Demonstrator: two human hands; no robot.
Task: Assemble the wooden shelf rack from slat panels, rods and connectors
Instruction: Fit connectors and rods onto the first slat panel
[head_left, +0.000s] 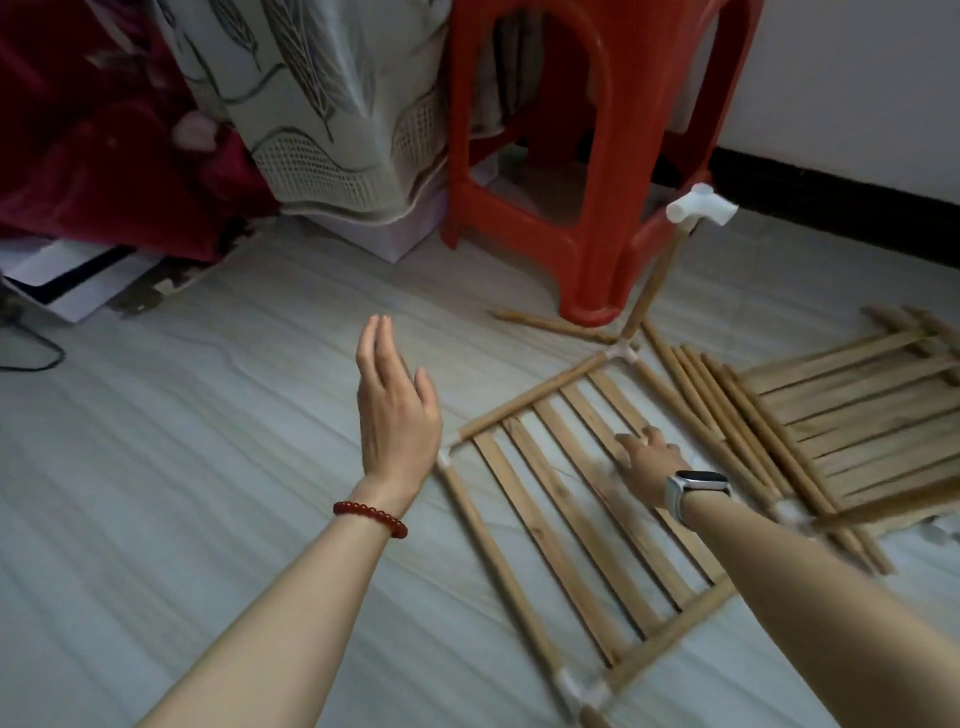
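A wooden slat panel (561, 499) lies flat on the floor, framed by rods with white connectors at its corners. From its far corner connector (621, 353) one rod (652, 283) rises to a white connector (698, 208) on top. My right hand (649, 457), a watch on its wrist, reaches down onto the slats; it is blurred and its grip cannot be told. My left hand (395, 405) hovers left of the panel, fingers straight, holding nothing. Loose rods (727, 415) lie right of the panel, beside a second slat panel (862, 415).
A red plastic stool (587, 156) stands just behind the panel's far corner, close to the upright rod. A patterned curtain (332, 104) and dark red cloth (104, 156) hang at the back left. A white wall with black skirting (841, 218) runs at the right.
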